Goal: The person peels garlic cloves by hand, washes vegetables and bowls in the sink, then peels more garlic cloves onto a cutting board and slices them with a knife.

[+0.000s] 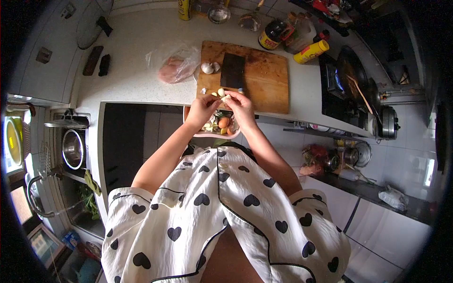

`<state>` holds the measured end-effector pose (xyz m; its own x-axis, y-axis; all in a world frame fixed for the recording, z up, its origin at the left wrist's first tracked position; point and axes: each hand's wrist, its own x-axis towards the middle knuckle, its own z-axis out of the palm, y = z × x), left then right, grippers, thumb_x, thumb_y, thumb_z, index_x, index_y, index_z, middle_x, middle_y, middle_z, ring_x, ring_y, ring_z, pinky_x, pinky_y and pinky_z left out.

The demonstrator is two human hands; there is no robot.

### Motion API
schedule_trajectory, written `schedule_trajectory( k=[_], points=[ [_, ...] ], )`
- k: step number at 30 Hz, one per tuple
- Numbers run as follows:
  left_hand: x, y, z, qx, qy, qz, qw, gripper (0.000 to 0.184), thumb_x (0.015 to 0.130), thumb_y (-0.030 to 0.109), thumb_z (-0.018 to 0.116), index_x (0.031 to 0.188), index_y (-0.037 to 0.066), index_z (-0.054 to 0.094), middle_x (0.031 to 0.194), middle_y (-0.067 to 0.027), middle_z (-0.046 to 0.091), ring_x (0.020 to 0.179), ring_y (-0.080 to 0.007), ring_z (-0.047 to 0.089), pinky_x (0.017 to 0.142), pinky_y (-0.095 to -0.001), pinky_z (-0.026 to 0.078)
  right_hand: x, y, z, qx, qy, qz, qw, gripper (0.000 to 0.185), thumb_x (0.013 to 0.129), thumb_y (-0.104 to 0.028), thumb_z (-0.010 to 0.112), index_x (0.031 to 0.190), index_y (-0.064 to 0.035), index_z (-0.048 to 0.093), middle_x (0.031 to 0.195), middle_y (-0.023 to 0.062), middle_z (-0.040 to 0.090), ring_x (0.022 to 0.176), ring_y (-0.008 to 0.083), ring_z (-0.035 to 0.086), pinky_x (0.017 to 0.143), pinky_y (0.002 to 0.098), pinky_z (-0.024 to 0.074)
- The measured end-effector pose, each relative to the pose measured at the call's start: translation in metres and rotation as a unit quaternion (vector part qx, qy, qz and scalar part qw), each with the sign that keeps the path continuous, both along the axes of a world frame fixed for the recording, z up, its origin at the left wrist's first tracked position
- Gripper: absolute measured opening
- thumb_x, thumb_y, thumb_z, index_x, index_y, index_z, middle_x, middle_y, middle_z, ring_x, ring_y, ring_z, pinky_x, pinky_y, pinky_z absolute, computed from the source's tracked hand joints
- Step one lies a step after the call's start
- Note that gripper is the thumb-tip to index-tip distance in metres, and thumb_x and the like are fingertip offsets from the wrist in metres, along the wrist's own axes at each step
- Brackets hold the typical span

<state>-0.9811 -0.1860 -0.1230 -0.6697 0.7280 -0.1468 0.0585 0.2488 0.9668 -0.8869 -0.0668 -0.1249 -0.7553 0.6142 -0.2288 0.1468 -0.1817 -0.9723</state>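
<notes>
Fingers: fingertips of the left hand [202, 109] and right hand [241, 109] meet at the near edge of the board, both pinching a small pale garlic piece [225, 98]; which fingers bear the grip cannot be told.
Loose cloves: one bare-looking clove [221, 92] lies just beyond the fingertips, at 12 o'clock from them; smaller pale bits sit near 11.
Garlic bulbs [207, 68]: on the board at 11 o'clock, apparently whole and in their skins.
Cleaver [232, 70]: dark blade flat on the board, toward 12 o'clock, in neither hand.
Cutting board [269, 85]: wooden, spread from 11 round to 2 o'clock; no cut slices seen on it.
Waste container [228, 136]: pink-rimmed, at 6 o'clock, directly below the hands; holds eggshells [223, 123] and pale scraps.
Peeling: judged partway. A few cloves appear stripped; the held piece is in hand, and the bulbs are unopened. Whether it has any skin cannot be made out.
Bagged meat [172, 70]: pale pink, in clear plastic, at 10 o'clock, beside the board.
Yellow bottle [311, 52]: tilted in view, at 2 o'clock, off the board.
Stove: blue flame [338, 78] visible at 3 o'clock, beside a dark wok [350, 63].
Leafy greens [89, 200]: in the sink area at 8 o'clock.
</notes>
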Motion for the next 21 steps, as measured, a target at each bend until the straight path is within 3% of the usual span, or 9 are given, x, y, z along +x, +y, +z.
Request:
schedule_trajectory(
  k=[10, 16, 19, 21],
  points=[
    [-0.007, -0.005, -0.01, 0.001, 0.115, -0.07, 0.991, 0.021, 0.079, 0.016, 0.059, 0.091, 0.0, 0.063, 0.083, -0.0168, 0.062, 0.074, -0.0305, 0.062, 0.065, -0.0346, 0.047, 0.0, 0.0, 0.006, 0.008, -0.058, 0.017, 0.998, 0.023, 0.081, -0.005, 0.058, 0.103, -0.0011, 0.061, 0.08, 0.0014, 0.06, 0.066, 0.0059, 0.054, 0.06, 0.0184, 0.0443],
    [-0.005, -0.005, -0.009, 0.0, 0.148, -0.089, 0.985, 0.018, 0.077, 0.014, 0.058, 0.089, 0.001, 0.062, 0.083, -0.018, 0.061, 0.076, -0.0336, 0.06, 0.066, -0.0369, 0.047, 0.001, -0.002, 0.004, 0.001, -0.063, 0.005, 0.998, 0.022, 0.078, -0.005, 0.058, 0.099, 0.0003, 0.061, 0.072, 0.002, 0.06, 0.06, 0.0072, 0.054, 0.055, 0.02, 0.0445],
    [-0.003, -0.006, -0.013, 0.002, 0.173, -0.09, 0.981, 0.017, 0.076, 0.01, 0.058, 0.089, 0.0, 0.06, 0.081, -0.0157, 0.06, 0.073, -0.0299, 0.06, 0.066, -0.033, 0.047, 0.002, -0.004, 0.007, -0.007, -0.069, 0.0, 0.998, 0.022, 0.078, -0.005, 0.058, 0.099, 0.0002, 0.061, 0.072, 0.0019, 0.06, 0.06, 0.0073, 0.054, 0.055, 0.0201, 0.0445],
    [-0.001, -0.006, -0.008, 0.0, 0.179, -0.076, 0.981, 0.016, 0.075, 0.012, 0.058, 0.086, 0.001, 0.061, 0.08, -0.0176, 0.061, 0.075, -0.0336, 0.059, 0.065, -0.0362, 0.047, 0.002, -0.005, 0.007, -0.012, -0.069, 0.006, 0.998, 0.021, 0.078, -0.005, 0.058, 0.098, 0.0, 0.061, 0.072, 0.0018, 0.06, 0.059, 0.0074, 0.054, 0.055, 0.0202, 0.0446]
  ],
)
